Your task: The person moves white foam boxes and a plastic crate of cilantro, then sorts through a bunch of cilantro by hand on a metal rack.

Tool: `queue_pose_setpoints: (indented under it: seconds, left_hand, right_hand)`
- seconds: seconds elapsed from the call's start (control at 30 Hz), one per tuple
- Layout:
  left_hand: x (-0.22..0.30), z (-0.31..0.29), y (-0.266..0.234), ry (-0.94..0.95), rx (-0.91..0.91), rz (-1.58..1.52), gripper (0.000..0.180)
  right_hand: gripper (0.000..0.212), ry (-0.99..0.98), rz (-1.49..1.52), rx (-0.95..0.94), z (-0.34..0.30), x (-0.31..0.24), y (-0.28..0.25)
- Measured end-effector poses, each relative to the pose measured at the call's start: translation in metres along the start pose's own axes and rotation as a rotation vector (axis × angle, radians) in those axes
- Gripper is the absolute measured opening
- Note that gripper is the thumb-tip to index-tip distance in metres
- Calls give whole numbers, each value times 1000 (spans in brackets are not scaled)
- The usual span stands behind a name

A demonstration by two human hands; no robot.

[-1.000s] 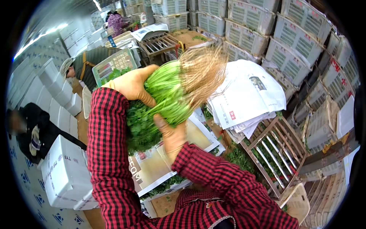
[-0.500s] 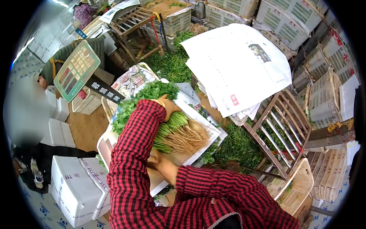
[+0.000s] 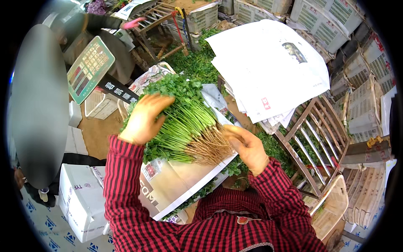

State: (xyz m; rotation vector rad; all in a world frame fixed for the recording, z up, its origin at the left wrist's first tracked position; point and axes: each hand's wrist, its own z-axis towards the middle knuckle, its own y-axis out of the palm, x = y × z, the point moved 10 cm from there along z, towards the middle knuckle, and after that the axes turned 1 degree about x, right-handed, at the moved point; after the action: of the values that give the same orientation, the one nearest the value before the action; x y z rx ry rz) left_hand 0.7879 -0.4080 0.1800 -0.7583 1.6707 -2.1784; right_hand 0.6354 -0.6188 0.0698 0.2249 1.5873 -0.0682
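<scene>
A bunch of green herbs (image 3: pixel 184 126) with pale roots lies on a sheet of newspaper (image 3: pixel 184 180) in front of me, leaves pointing away, roots toward my right. My left hand (image 3: pixel 145 119) rests on the leafy upper part of the bunch, fingers spread. Beside the root end hovers my right hand (image 3: pixel 247 147), fingers apart and holding nothing. Both sleeves are red and black checked.
A thick stack of newspapers (image 3: pixel 273 71) lies on a wooden rack (image 3: pixel 319 138) at right. Loose herbs (image 3: pixel 193 63) are heaped beyond. A weighing scale (image 3: pixel 90 69) stands at upper left, white boxes (image 3: pixel 79 201) at lower left, crates (image 3: pixel 357 92) along the right.
The herb bunch has gone from held up in both hands to lying on the newspaper. My right hand has let go and moved to the root end.
</scene>
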Motion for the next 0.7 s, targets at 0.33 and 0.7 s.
queue_pose_setpoints:
  seconds: [0.33,0.7]
  left_hand:
    - [13,-95,84,65,-270,382,81]
    - [18,-88,53,322,-16,366,59]
  right_hand:
    - [92,-408,-1385,-245,0,25,115]
    - [50,-470,-991,-163,13,6,115]
